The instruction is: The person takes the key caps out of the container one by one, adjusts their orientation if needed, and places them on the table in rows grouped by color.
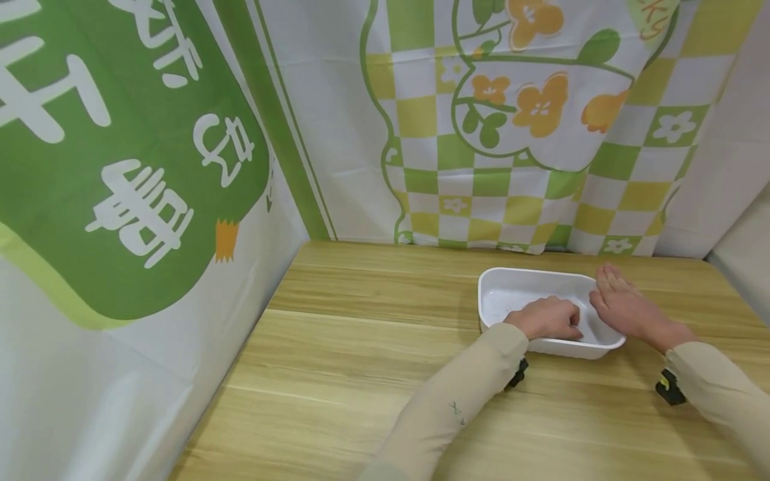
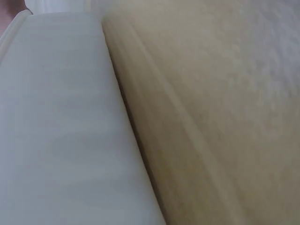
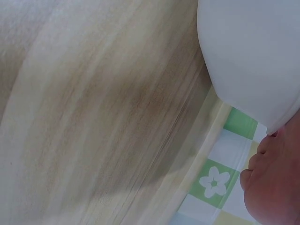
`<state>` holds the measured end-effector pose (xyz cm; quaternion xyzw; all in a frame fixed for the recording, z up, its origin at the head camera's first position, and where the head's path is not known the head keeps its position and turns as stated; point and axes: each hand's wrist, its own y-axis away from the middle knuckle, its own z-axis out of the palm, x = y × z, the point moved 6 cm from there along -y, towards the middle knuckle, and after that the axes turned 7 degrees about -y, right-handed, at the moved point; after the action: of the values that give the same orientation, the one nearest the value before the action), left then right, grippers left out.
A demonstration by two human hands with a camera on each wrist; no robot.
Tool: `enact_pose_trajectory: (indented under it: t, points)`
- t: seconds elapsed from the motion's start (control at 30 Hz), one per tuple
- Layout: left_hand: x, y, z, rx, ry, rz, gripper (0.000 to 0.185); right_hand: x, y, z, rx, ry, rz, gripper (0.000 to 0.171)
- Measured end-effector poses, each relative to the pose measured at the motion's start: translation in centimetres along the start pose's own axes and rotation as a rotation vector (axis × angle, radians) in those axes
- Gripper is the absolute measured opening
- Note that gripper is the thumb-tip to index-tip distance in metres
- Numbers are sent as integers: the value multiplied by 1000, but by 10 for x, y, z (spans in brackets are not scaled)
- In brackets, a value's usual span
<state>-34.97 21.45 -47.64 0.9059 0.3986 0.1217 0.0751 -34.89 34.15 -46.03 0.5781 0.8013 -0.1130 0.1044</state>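
Note:
A white, rounded rectangular plastic basin (image 1: 523, 277) rests on the wooden table. My left hand (image 1: 546, 316) reaches over its near rim and down inside, fingers curled, with nothing visible in them. On the basin's right end lies my right hand (image 1: 628, 310), its fingers stretched out and pointing to the back. In the left wrist view the basin's outer wall (image 2: 70, 126) fills the left side, and only a bit of the left hand (image 2: 7, 14) shows at the corner. The right wrist view has the basin wall (image 3: 253, 51) above, with the right hand (image 3: 276, 180) at its rim.
The wood-grained tabletop (image 1: 337, 374) spreads to the left and front of the basin. Behind it hangs a checked cloth (image 1: 493, 180) with orange flowers. A green and white printed cloth (image 1: 120, 200) covers the left side. Black wrist cameras (image 1: 670, 387) sit under both sleeves.

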Motion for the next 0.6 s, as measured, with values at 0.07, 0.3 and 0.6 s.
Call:
enact_pose_trajectory:
  t: [0.07,0.3,0.6]
  points:
    - [-1,2,-3,5,9,-1,19,0,-1,0,5,1,-1,61]
    - [-6,9,-16,62,-16,51,16,2,-2,0,13,-29,4,62]
    - [-16,16,-24,111,-56,110,22,-2,1,-2,-8,-41,10,62]
